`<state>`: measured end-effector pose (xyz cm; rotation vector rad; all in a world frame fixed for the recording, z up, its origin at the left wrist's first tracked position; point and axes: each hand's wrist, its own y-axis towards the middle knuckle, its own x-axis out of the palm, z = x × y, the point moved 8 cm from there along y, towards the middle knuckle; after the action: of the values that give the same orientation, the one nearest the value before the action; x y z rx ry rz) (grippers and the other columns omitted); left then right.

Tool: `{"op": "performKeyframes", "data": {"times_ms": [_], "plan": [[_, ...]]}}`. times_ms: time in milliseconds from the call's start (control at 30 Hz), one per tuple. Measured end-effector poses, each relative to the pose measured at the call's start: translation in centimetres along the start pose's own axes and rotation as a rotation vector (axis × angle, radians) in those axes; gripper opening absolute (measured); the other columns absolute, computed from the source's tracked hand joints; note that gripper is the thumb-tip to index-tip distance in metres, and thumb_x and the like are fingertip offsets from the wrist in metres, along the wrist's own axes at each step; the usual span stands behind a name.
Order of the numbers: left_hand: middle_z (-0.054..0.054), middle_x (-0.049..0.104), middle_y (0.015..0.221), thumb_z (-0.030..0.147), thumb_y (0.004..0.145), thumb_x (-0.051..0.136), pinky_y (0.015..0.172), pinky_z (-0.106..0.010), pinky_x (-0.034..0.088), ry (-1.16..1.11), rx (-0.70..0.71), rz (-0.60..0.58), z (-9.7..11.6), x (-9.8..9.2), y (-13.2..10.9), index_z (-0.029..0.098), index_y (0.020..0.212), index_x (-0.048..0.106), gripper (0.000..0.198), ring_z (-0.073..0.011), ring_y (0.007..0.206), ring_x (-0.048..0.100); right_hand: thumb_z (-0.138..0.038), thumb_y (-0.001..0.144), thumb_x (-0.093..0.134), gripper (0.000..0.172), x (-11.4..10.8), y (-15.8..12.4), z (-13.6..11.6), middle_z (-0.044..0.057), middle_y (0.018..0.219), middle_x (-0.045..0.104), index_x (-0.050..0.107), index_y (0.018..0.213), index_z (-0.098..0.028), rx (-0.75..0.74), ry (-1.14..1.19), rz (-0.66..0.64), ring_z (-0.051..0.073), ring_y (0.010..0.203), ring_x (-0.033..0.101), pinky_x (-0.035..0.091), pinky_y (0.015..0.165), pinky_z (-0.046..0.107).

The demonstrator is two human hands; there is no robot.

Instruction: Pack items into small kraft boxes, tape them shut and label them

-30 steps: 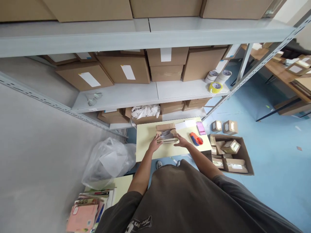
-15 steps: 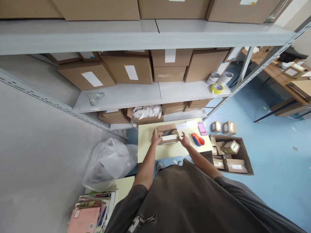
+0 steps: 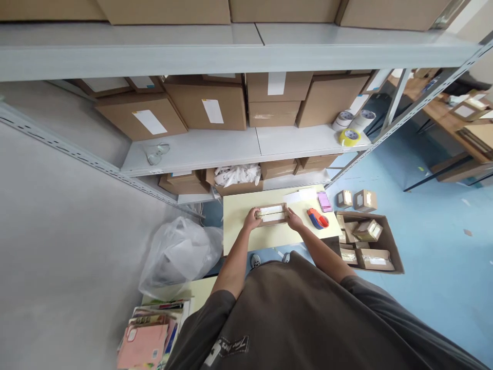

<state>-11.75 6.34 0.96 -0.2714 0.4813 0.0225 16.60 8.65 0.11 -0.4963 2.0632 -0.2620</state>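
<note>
While on the table, a cardboard box pinched between left hand and right hand fingertips

Nothing in this room can be read from here. The white strip on the small carton between the left hand and right hand shows no words, nor do the white labels on the shelf boxes. The T-shirt print is too blurred, the pink packet pixelated.
</note>
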Motion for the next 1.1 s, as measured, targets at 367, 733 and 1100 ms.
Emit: {"op": "performKeyframes", "data": {"times_ms": [367, 733, 1100], "plan": [[-0.015, 0.067, 0.15, 0.037, 0.096, 0.067, 0.105, -0.036, 0.051, 0.067, -0.272, 0.11, -3.7, 1.3, 1.9, 0.022, 0.171, 0.029, 0.085, -0.0294, 0.131, 0.068, -0.026, 0.099, 0.059, 0.078, -3.3, -1.1, -0.8, 0.018, 0.173, 0.039, 0.032, 0.172, -0.022, -0.008, 0.025, 0.226, 0.035, 0.15, 0.05, 0.051, 0.115, 0.051], [-0.013, 0.042, 0.172, 0.036, 0.101, 0.055, 0.125, -0.035, 0.04, -0.06, -0.132, 0.078, -4.9, 5.2, 2.5, 0.021, 0.172, 0.024, 0.079, -0.0254, 0.154, 0.049, -0.021, 0.095, 0.061, 0.064, -12.9, -6.6, 11.2, 0.015, 0.159, 0.056, 0.054, 0.158, -0.021, 0.116, 0.155, 0.536, 0.031, 0.147, 0.053, 0.047, 0.121, 0.048], [-0.013, 0.042, 0.172, 0.042, 0.098, 0.06, 0.126, -0.037, 0.04, -0.075, -0.255, 0.133, -2.1, 12.3, 0.5, 0.025, 0.173, 0.018, 0.087, -0.0253, 0.154, 0.048, -0.026, 0.093, 0.066, 0.026, -7.4, -5.0, 21.2, 0.012, 0.125, 0.075, 0.073, 0.118, -0.021, 0.202, 0.294, 0.132, 0.028, 0.113, 0.07, 0.053, 0.097, 0.035]]}}
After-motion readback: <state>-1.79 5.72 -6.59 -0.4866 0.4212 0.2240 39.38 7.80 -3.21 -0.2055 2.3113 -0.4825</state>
